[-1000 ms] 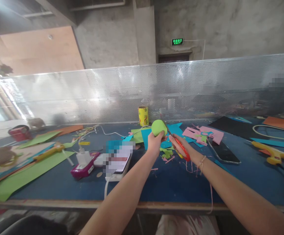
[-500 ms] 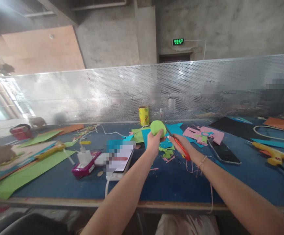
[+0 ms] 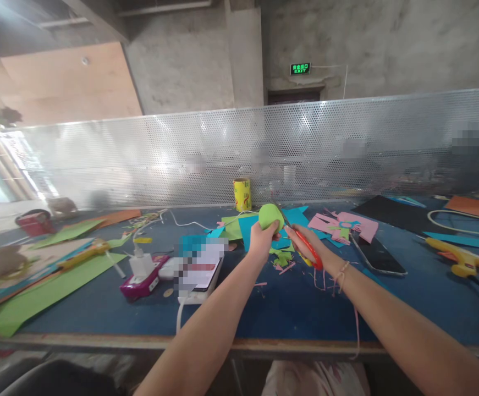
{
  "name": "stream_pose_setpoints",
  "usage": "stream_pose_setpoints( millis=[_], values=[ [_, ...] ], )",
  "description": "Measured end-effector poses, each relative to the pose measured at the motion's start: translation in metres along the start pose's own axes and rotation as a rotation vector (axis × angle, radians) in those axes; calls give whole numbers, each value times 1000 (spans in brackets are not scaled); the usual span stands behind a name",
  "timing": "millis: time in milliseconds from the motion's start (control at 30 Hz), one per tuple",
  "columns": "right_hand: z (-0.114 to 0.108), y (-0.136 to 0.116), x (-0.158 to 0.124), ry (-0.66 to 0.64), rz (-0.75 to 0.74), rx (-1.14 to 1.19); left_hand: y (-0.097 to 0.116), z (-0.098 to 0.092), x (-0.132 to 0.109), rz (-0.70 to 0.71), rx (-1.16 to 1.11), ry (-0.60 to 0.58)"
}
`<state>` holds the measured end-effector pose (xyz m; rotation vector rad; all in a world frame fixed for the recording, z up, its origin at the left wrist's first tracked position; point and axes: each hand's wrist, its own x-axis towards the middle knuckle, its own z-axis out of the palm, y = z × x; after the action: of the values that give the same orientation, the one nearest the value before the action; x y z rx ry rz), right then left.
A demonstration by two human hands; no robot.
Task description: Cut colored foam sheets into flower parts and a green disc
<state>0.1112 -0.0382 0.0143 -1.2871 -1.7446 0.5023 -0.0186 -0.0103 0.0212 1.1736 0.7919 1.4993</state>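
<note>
Pinched in my left hand [image 3: 263, 240] is a rounded piece of light green paper [image 3: 269, 215], raised above the table. My right hand [image 3: 310, 245] grips red-handled scissors [image 3: 310, 248], their blades pointing up and left against the paper's right edge. How far the blades are apart I cannot make out. Beneath my hands lie green paper scraps [image 3: 282, 257] and blue paper [image 3: 245, 230]. Just right of the scissors is a heap of cut pink paper [image 3: 361, 226].
A phone [image 3: 381, 256] and a yellow glue gun [image 3: 462, 258] lie to the right. Left of my arm are another phone [image 3: 204, 269] on a white block and a purple power strip [image 3: 146, 280]. A yellow can [image 3: 242, 194] stands behind. Another person's hand [image 3: 0, 264] is at far left.
The green paper has shifted slightly right and tilted in my left hand, closer to the scissors. My right hand and the scissors have barely moved.
</note>
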Motion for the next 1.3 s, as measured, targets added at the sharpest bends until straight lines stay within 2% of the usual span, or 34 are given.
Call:
stream_pose_setpoints(
  millis=[267, 500, 700, 900, 1067, 1300],
  values=[
    [-2, 6, 7, 79, -102, -215, 3, -1, 1, -33, -24, 15],
    [-17, 10, 8, 94, -175, -372, 3, -3, 3, -87, -49, -1],
    [-18, 6, 6, 68, -158, -310, 5, -2, 2, -127, -59, -3],
    [-16, -2, 3, -28, -94, -203, 5, -1, 0, -137, -51, -40],
    [-15, -4, 3, 4, -36, -176, 5, -1, -1, -138, -64, -71],
    [-16, 0, 7, 51, -93, -224, 4, -3, 1, -124, -81, -97]
  ],
)
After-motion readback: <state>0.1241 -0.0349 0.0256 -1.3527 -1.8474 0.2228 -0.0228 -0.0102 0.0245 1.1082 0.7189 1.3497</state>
